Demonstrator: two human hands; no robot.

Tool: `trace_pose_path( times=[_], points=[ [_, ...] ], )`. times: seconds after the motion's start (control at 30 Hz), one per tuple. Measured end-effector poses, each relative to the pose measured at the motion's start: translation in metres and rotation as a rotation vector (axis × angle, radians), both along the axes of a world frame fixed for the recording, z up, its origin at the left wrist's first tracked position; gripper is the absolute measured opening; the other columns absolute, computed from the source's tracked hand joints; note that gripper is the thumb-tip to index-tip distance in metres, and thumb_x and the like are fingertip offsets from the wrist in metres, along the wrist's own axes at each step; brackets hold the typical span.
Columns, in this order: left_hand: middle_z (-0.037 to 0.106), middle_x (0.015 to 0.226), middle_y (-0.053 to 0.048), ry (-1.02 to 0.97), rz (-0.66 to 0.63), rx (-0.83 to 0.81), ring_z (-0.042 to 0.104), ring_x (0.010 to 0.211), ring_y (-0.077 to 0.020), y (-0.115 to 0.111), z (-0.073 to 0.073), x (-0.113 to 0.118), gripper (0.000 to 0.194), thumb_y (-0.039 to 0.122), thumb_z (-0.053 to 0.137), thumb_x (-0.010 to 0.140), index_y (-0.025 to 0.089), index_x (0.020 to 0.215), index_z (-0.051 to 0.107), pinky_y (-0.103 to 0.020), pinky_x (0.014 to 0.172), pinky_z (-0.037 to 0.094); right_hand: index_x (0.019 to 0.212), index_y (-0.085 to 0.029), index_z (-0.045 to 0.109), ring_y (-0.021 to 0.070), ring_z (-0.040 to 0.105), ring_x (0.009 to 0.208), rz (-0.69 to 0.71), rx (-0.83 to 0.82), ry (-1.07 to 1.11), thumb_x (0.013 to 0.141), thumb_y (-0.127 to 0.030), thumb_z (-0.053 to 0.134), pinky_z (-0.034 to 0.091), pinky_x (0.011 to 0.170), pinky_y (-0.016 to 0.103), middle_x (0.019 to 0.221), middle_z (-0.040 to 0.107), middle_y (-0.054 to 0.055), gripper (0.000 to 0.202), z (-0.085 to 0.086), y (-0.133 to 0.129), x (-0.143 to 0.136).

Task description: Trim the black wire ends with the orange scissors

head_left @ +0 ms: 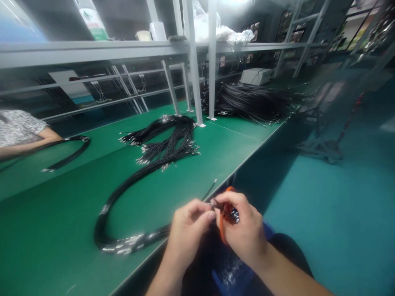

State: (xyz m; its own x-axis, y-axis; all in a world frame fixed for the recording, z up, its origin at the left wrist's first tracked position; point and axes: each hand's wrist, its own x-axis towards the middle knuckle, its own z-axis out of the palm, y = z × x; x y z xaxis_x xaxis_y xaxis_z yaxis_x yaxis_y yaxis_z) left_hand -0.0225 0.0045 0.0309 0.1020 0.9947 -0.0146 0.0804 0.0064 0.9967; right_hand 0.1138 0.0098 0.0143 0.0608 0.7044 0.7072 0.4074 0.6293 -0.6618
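My left hand [189, 226] pinches a thin black cable [210, 190] near the table's front edge; its tip points up and away. In my right hand [245, 226] are orange-handled scissors or cutters [222, 230], their dark blades touching or very near the cable end at my left fingertips. A thick bundle of black cables [115, 197] with pale labels curves over the green table to the left and passes behind my left hand. Further back lie more black cables with metal-looking ends [168, 148].
A large pile of black cables [253, 100] lies at the back right beside white shelf posts [194, 61]. At the far left, another person's arm [49, 135] rests by a looped cable bundle [72, 156]. A wheeled stand [324, 150] is on the floor to the right.
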Motion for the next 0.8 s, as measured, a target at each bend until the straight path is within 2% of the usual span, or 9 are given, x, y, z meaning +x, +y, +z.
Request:
trace_pose_path(
  times=[0.13, 0.23, 0.3, 0.37, 0.47, 0.53, 0.6, 0.8],
  points=[
    [0.058, 0.061, 0.002, 0.014, 0.057, 0.022, 0.048, 0.054, -0.0079, -0.001, -0.001, 0.0, 0.012, 0.025, 0.067, 0.077, 0.014, 0.073, 0.066, -0.017, 0.052, 0.04, 0.096, -0.024, 0.054, 0.0138, 0.064, 0.062, -0.087, 0.042, -0.016, 0.075, -0.006, 0.06, 0.052, 0.06, 0.022, 0.073, 0.065, -0.001, 0.029, -0.006, 0.0, -0.003],
    [0.062, 0.067, 0.001, -0.049, 0.11, 0.02, 0.049, 0.054, -0.007, 0.001, -0.005, -0.003, 0.012, 0.027, 0.068, 0.077, 0.015, 0.079, 0.067, -0.017, 0.052, 0.041, 0.098, -0.025, 0.054, 0.0149, 0.065, 0.069, -0.117, -0.118, 0.069, 0.075, -0.007, 0.059, 0.052, 0.062, 0.024, 0.082, 0.066, 0.001, 0.03, -0.01, -0.007, 0.0],
    [0.063, 0.071, 0.001, -0.118, 0.121, 0.02, 0.051, 0.056, -0.0073, 0.003, -0.008, -0.005, 0.012, 0.026, 0.07, 0.076, 0.017, 0.08, 0.065, -0.017, 0.054, 0.042, 0.099, -0.025, 0.053, 0.016, 0.065, 0.074, -0.026, -0.317, 0.186, 0.074, -0.011, 0.061, 0.053, 0.066, 0.026, 0.089, 0.067, 0.003, 0.03, -0.008, -0.017, 0.004],
    [0.063, 0.072, 0.002, -0.168, 0.123, 0.029, 0.052, 0.057, -0.0077, 0.005, -0.011, -0.005, 0.012, 0.024, 0.071, 0.075, 0.017, 0.078, 0.062, -0.018, 0.054, 0.043, 0.097, -0.024, 0.053, 0.0159, 0.065, 0.074, 0.159, -0.55, 0.336, 0.073, -0.015, 0.063, 0.053, 0.067, 0.027, 0.087, 0.067, 0.003, 0.028, -0.002, -0.026, 0.007],
    [0.064, 0.072, 0.002, -0.171, 0.141, 0.043, 0.053, 0.057, -0.0074, 0.006, -0.013, -0.005, 0.011, 0.023, 0.071, 0.075, 0.017, 0.076, 0.061, -0.018, 0.055, 0.044, 0.088, -0.02, 0.054, 0.0102, 0.058, 0.051, 0.421, -0.908, 0.5, 0.071, -0.019, 0.065, 0.047, 0.048, 0.021, 0.071, 0.066, 0.0, 0.02, 0.008, -0.034, 0.007],
    [0.065, 0.071, 0.002, -0.157, 0.164, 0.045, 0.053, 0.055, -0.0072, 0.006, -0.012, -0.003, 0.011, 0.022, 0.071, 0.075, 0.017, 0.075, 0.062, -0.018, 0.054, 0.044, 0.085, -0.017, 0.053, 0.0055, 0.048, 0.038, 0.491, -1.08, 0.559, 0.071, -0.024, 0.066, 0.038, 0.038, 0.017, 0.063, 0.066, 0.0, 0.02, 0.012, -0.033, 0.006],
    [0.065, 0.069, 0.002, -0.148, 0.179, 0.042, 0.054, 0.054, -0.0072, 0.004, -0.011, -0.002, 0.01, 0.021, 0.072, 0.074, 0.016, 0.074, 0.063, -0.018, 0.054, 0.045, 0.084, -0.016, 0.053, 0.0034, 0.043, 0.033, 0.49, -1.15, 0.603, 0.071, -0.027, 0.067, 0.033, 0.036, 0.016, 0.06, 0.066, 0.0, 0.022, 0.013, -0.03, 0.003],
    [0.068, 0.065, 0.001, -0.135, 0.163, -0.011, 0.06, 0.058, -0.0111, 0.0, -0.006, 0.003, 0.01, 0.02, 0.072, 0.072, 0.015, 0.074, 0.063, -0.02, 0.055, 0.048, 0.084, -0.015, 0.053, 0.0013, 0.041, 0.031, 0.501, -1.149, 0.634, 0.077, -0.026, 0.061, 0.029, 0.035, 0.013, 0.06, 0.067, 0.0, 0.015, 0.013, -0.022, -0.004]
  ],
)
